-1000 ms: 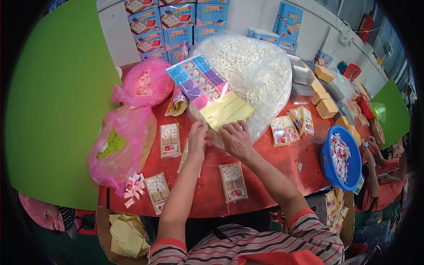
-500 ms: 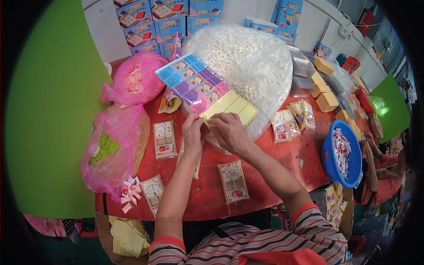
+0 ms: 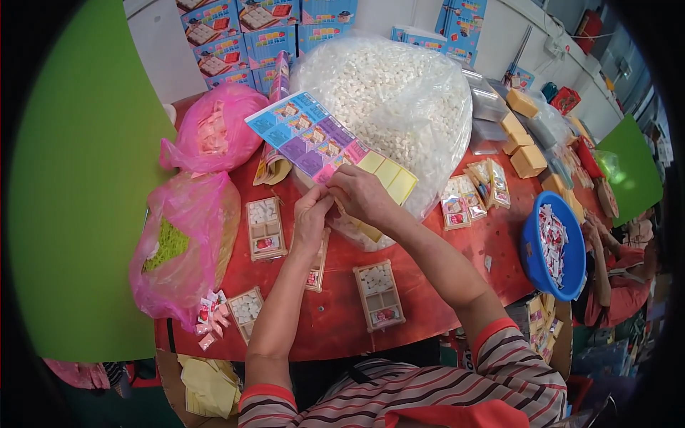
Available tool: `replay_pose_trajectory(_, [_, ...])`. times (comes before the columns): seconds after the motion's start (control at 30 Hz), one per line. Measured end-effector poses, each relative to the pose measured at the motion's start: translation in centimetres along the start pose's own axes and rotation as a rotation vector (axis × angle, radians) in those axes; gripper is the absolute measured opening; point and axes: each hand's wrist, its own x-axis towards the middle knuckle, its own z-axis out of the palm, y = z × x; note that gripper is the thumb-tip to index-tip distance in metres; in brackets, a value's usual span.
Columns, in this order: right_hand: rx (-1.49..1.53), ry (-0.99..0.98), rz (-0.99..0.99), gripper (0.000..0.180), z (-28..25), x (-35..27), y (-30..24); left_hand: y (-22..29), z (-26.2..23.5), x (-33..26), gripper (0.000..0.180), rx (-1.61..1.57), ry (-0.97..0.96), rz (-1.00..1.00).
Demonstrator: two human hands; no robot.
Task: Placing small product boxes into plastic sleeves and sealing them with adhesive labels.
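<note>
A sticker sheet [image 3: 307,132] with blue, purple and pink printed labels and bare yellow backing at its near right end slants in front of me, against a big bag of white pieces. My left hand [image 3: 312,214] pinches its near edge. My right hand [image 3: 362,196] lies over the sheet, its fingers closed on it beside the left fingertips; the exact pinch is hidden. Small wooden trays lie around my arms: one tray [image 3: 266,246] left of my left hand, another tray [image 3: 382,299] below my right forearm, a third [image 3: 248,299] by my left forearm, and one partly hidden [image 3: 318,267].
The clear bag [image 3: 449,107] of white pieces fills the table's back. Pink bags [image 3: 221,128] stand left. Filled trays [image 3: 462,201] and a blue basin [image 3: 529,250] of small packets are right. Blue boxes [image 3: 267,46] are stacked behind. A co-worker's arms [image 3: 601,257] show far right.
My right hand has moved left and up, closing in on the left fingertips. The sheet has shifted slightly down, and more yellow backing shows below my right hand.
</note>
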Motion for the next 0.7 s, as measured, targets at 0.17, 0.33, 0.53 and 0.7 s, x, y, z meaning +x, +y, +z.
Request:
replay_pose_trajectory(0.17, [0.072, 0.069, -0.030, 0.004, 0.1, -0.2, 1.6, 0.3, 0.7, 0.2, 0.015, -0.023, -0.013, -0.008])
replay_pose_trajectory(0.33, [0.109, 0.063, -0.033, 0.004, 0.2, -0.1, 2.4, -0.6, 0.6, 0.4, 0.016, -0.047, -0.043, -0.021])
replay_pose_trajectory(0.53, [0.180, 0.038, -0.086, 0.008, 0.4, 0.2, 2.1, -0.5, 0.4, 0.3, 0.016, -0.143, -0.008, 0.008])
replay_pose_trajectory(0.7, [-0.025, 0.029, -0.184, 0.011, 0.6, 0.4, 0.4, 0.3, -0.5, -0.4, 0.016, -0.068, 0.031, -0.031])
